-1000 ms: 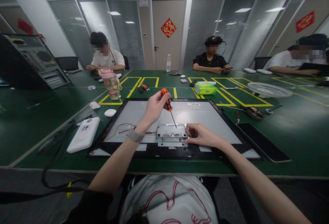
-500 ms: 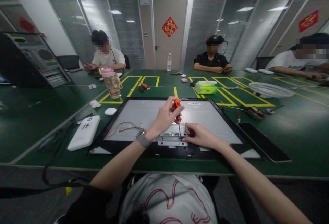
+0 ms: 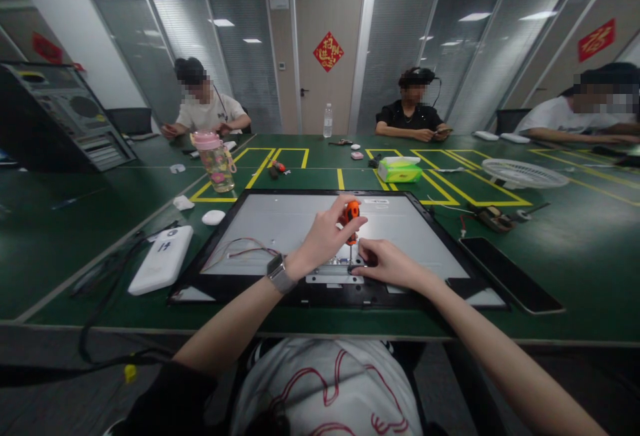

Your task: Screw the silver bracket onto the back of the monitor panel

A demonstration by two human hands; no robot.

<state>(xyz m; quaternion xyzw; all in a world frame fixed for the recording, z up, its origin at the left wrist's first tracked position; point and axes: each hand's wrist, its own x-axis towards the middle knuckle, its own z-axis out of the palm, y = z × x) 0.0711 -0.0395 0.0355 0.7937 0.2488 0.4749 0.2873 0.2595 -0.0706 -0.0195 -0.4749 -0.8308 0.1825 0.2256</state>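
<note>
A flat monitor panel (image 3: 280,219) in a black frame lies face down on the green table in front of me. A small metal board cover (image 3: 334,275) is set near its front edge. My left hand (image 3: 325,239) grips an orange-handled screwdriver (image 3: 351,217), held upright with its tip down on the cover's right side. My right hand (image 3: 387,264) rests on the panel right beside the tip, fingers pinched together at the spot. A thin bundle of red and white wires (image 3: 245,246) runs across the panel to the left of the cover.
A white box (image 3: 161,259) and black cables lie to the left, a dark phone (image 3: 510,275) to the right. Further back stand a pink-lidded bottle (image 3: 216,161), a green tissue pack (image 3: 399,171), a fan grille (image 3: 525,173) and a PC case (image 3: 60,116). Three people sit across the table.
My left hand brought the screwdriver down and to the right, from tilted in the air to upright on the cover beside my right hand. My right hand barely moved.
</note>
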